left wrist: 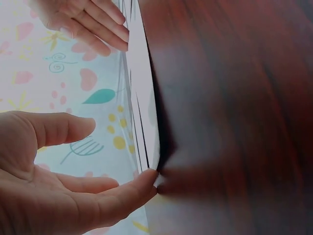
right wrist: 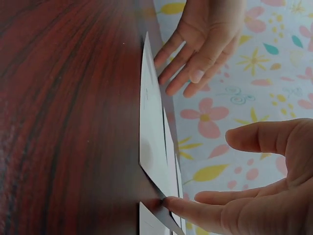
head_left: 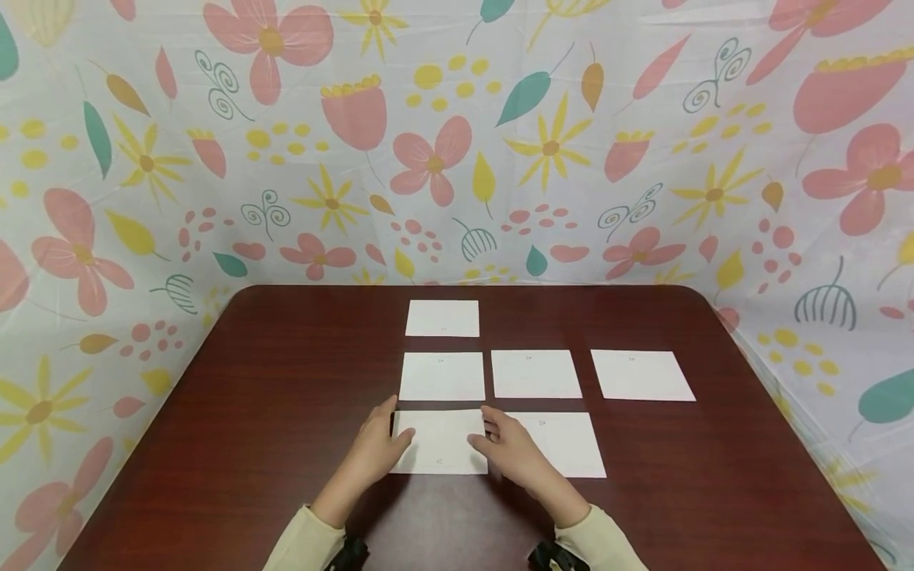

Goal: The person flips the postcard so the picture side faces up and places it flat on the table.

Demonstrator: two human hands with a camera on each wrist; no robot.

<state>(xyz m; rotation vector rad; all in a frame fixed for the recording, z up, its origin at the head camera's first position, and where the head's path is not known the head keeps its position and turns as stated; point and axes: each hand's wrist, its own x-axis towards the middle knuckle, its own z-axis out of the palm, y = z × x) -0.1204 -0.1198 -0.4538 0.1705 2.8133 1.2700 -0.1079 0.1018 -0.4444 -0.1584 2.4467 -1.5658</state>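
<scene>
A white paper card (head_left: 441, 446) lies flat in the front row on the dark table, with faint small print near its lower edge. My left hand (head_left: 376, 446) is at its left edge; in the left wrist view, its fingertips touch the card's edge and the thumb stands apart from them. On the opposite side, my right hand (head_left: 512, 454) has its fingertips at the right edge. Its thumb also stays off the card in the right wrist view. Another white card (head_left: 567, 448) lies just right, partly behind the right hand.
Behind the front row lie a white card (head_left: 442, 377), a second card (head_left: 537, 374) and a third card (head_left: 643, 376) in a row. One more card (head_left: 443, 319) sits farther back. The brown wooden table (head_left: 286, 357) meets a flower-patterned curtain (head_left: 428, 214) along its far edge.
</scene>
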